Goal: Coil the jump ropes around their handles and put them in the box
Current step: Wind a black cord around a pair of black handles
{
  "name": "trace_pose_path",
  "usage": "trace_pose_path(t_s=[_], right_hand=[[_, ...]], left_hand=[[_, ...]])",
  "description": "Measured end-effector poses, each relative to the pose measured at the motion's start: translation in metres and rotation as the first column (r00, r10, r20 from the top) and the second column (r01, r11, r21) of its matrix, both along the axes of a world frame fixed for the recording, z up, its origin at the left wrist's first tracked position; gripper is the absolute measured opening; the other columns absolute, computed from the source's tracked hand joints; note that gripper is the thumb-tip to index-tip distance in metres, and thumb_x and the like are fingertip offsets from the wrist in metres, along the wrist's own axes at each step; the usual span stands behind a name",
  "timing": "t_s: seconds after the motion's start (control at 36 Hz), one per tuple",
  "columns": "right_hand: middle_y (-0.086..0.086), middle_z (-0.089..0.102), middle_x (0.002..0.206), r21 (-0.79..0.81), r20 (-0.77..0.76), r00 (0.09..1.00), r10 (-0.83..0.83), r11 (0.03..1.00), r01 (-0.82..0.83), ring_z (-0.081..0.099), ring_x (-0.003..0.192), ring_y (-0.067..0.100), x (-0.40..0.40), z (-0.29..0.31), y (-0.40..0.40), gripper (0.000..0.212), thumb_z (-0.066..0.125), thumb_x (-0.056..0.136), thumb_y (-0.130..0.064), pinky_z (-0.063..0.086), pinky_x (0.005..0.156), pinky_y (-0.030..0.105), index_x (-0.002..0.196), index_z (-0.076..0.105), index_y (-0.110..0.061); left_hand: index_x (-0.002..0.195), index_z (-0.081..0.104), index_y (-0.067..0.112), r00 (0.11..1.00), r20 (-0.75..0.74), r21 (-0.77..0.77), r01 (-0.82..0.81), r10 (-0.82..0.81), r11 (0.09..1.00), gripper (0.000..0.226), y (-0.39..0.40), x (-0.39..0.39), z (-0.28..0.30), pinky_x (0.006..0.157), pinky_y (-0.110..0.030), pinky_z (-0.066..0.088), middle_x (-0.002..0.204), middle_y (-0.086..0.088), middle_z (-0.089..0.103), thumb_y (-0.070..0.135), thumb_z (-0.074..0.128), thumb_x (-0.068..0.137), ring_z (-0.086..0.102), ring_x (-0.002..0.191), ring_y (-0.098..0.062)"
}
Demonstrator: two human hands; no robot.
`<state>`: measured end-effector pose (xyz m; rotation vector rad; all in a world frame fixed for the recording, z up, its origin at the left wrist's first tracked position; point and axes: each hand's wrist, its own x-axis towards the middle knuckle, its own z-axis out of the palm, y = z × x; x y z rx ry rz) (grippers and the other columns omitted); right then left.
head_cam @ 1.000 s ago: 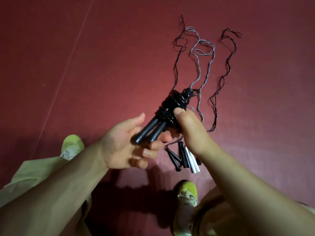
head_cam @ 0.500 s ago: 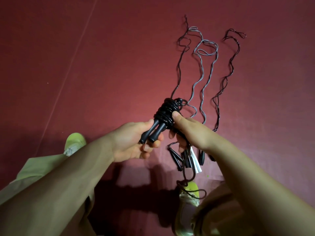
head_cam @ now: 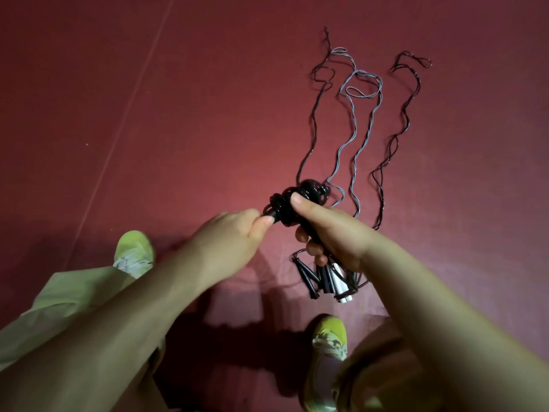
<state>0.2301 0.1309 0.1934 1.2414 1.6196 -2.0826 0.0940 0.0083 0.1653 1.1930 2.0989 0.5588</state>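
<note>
A black jump rope (head_cam: 297,197), coiled thickly round its two handles, is held above the red floor between both hands. My left hand (head_cam: 228,236) grips the handle ends, which its fingers hide. My right hand (head_cam: 329,230) wraps the coiled part, thumb pressed on the windings. Three more ropes lie stretched out on the floor beyond: a dark rope (head_cam: 316,114), a grey rope (head_cam: 361,93) and another dark rope (head_cam: 398,135). Their handles (head_cam: 323,278), black and silver, lie bunched under my right hand. No box is in view.
The red floor (head_cam: 178,129) has a thin pale seam line running diagonally at the left. My two yellow-green shoes (head_cam: 133,251) (head_cam: 328,337) and light trouser legs are at the bottom of the view.
My left hand has closed over the handle ends, hiding them. My right hand has shifted further round the coil, and the bundle has tilted flatter. A loose rope loop near my right shoe is gone.
</note>
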Motion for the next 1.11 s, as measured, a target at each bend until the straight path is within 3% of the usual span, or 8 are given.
trace_pose_path(t_s=[0.19,0.31,0.5,0.67,0.75,0.81,0.94,1.11], right_hand=[[-0.003,0.033,0.063,0.081,0.150,0.987,-0.053,0.996,0.041,0.020,0.045,0.010,-0.002,0.002,-0.003,0.049,0.051,0.085,-0.064,0.013,0.041,0.021,0.086,0.058,-0.015],[-0.004,0.029,0.061,0.137,0.120,0.991,-0.057,0.990,0.041,0.020,0.045,0.010,-0.002,0.002,-0.003,0.038,0.050,0.089,-0.055,0.015,0.041,0.022,0.080,0.056,-0.018],[-0.003,0.027,0.061,0.128,-0.134,0.987,-0.094,0.986,0.111,0.018,0.046,0.010,-0.002,0.003,0.000,0.023,0.054,0.072,-0.041,0.013,0.044,0.024,0.068,0.041,-0.022],[-0.006,0.034,0.053,-0.058,-0.363,0.931,-0.047,0.998,0.028,0.025,0.046,0.009,0.003,0.000,0.001,0.034,0.061,0.055,-0.035,0.014,0.045,0.025,0.068,0.038,-0.013],[-0.007,0.042,0.054,-0.196,-0.477,0.879,0.000,0.975,-0.107,0.033,0.048,0.008,0.006,0.000,0.002,0.036,0.064,0.060,-0.027,0.022,0.044,0.022,0.081,0.042,-0.008],[-0.004,0.043,0.056,-0.242,-0.503,0.862,0.058,0.948,-0.205,0.037,0.050,0.009,0.007,0.003,0.003,0.045,0.074,0.061,-0.028,0.031,0.044,0.019,0.089,0.046,-0.005],[-0.007,0.043,0.051,-0.192,-0.426,0.897,0.116,0.957,-0.215,0.036,0.042,0.003,0.011,0.013,0.007,0.023,0.066,0.072,-0.019,0.026,0.037,0.014,0.077,0.047,-0.007],[-0.004,0.052,0.070,-0.235,-0.426,0.902,0.067,0.955,-0.182,0.036,0.045,0.001,0.007,0.007,0.009,0.055,0.086,0.061,-0.048,0.025,0.035,0.010,0.086,0.057,-0.009]], left_hand=[[0.066,0.051,0.014,0.916,-0.391,0.175,0.168,-0.088,0.970,0.043,-0.006,0.011,-0.008,0.054,-0.038,0.045,0.060,-0.008,0.059,0.044,0.033,0.089,0.056,0.060,-0.034],[0.076,0.043,0.016,0.999,-0.041,0.089,0.036,-0.032,0.995,0.041,-0.002,0.013,-0.004,0.071,-0.040,0.039,0.074,-0.002,0.052,0.048,0.029,0.098,0.051,0.079,-0.030],[0.064,0.050,0.020,0.916,0.388,-0.010,-0.104,0.100,0.995,0.038,0.003,0.006,0.008,0.057,-0.029,0.031,0.056,0.010,0.046,0.057,0.057,0.069,0.041,0.053,-0.011],[0.077,0.076,0.015,0.297,0.955,-0.024,0.048,0.008,0.999,0.044,-0.005,-0.004,0.013,0.063,-0.023,0.051,0.071,-0.002,0.070,0.055,0.073,0.060,0.064,0.066,-0.016],[0.090,0.076,0.014,-0.096,0.995,0.057,0.208,-0.037,0.977,0.055,-0.009,-0.004,0.013,0.073,-0.032,0.057,0.074,-0.001,0.071,0.063,0.074,0.065,0.069,0.066,-0.014],[0.088,0.074,0.015,-0.200,0.978,0.103,0.255,-0.051,0.961,0.046,-0.009,0.001,0.013,0.068,-0.031,0.057,0.064,0.005,0.065,0.059,0.071,0.073,0.064,0.056,-0.009],[0.064,0.063,0.020,-0.045,0.999,-0.006,0.229,0.017,0.973,0.040,-0.010,0.004,0.014,0.049,-0.024,0.049,0.047,0.008,0.043,0.056,0.080,0.063,0.047,0.040,-0.006],[0.063,0.062,0.022,-0.021,0.999,-0.027,0.159,0.030,0.987,0.041,-0.009,0.002,0.015,0.048,-0.024,0.048,0.047,0.008,0.041,0.057,0.082,0.058,0.044,0.040,-0.007]])
